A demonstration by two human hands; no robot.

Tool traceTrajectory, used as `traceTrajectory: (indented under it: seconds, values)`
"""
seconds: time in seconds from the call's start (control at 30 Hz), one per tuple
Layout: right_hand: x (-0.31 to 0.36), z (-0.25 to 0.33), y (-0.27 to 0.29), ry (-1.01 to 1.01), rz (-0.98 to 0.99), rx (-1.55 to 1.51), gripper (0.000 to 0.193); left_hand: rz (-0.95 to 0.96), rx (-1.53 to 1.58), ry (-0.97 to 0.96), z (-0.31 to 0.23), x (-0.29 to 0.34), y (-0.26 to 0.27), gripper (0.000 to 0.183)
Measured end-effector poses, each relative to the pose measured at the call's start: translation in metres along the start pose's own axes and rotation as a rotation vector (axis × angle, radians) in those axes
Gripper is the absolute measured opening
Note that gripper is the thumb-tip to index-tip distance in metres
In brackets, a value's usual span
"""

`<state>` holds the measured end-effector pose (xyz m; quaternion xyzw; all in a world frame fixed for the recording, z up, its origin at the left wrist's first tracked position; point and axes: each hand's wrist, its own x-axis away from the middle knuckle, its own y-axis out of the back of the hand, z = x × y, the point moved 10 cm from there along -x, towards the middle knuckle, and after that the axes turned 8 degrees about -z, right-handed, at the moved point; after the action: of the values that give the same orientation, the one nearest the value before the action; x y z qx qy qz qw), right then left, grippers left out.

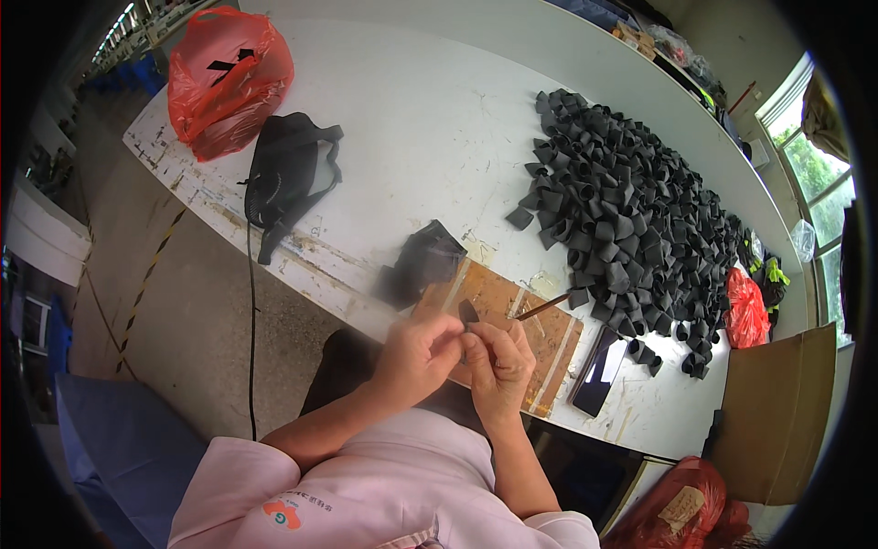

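Note:
My left hand (422, 355) and my right hand (501, 364) meet close to the table's near edge, fingers pinched together. Between the fingertips, a small piece of black strap (468, 312) sticks up; the rest of it is hidden. A thin brown stick (545, 306) juts out beyond the fingers of my right hand; whether that hand holds it or it lies behind, I cannot tell. Under the hands is a worn brown board (551, 366) with strips of tape. A dark, blurred piece of fabric (430, 261) lies just past my left hand.
A big heap of short black strap loops (631, 210) covers the right of the white table (412, 110). A phone (599, 371) lies right of the board. Far left are a black bag (285, 174) and a red plastic bag (229, 87). Cardboard (773, 416) stands at the right.

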<state>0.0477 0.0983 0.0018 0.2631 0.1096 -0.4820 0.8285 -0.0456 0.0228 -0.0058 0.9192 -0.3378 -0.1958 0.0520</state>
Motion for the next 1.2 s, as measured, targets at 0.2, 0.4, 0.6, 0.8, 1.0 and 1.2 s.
traceTrajectory:
  seconds: [0.2,0.4,0.6,0.8,1.0,1.2]
  values:
    - [-0.001,0.019,-0.006,0.263,-0.087,0.320,0.013,-0.244,-0.207,-0.163,-0.004,0.008,0.007,0.009]
    - [0.003,-0.022,0.009,-0.038,-0.144,0.143,0.008,-0.003,0.935,0.744,0.054,0.010,-0.030,0.016]
    - [0.031,-0.064,-0.024,-0.897,0.134,-1.029,0.006,0.100,0.776,0.651,0.037,0.007,-0.031,0.018]
    - [0.033,-0.050,-0.025,-0.923,0.246,-1.091,0.023,-0.152,0.000,-0.108,-0.015,0.001,-0.013,0.018]
    - [-0.031,-0.013,0.032,-0.546,0.136,-0.661,0.025,0.286,0.983,0.656,-0.016,-0.029,-0.059,0.029]
    - [-0.057,-0.034,0.023,-0.631,0.224,-0.828,0.023,0.430,1.324,0.825,-0.016,-0.036,-0.084,0.031]
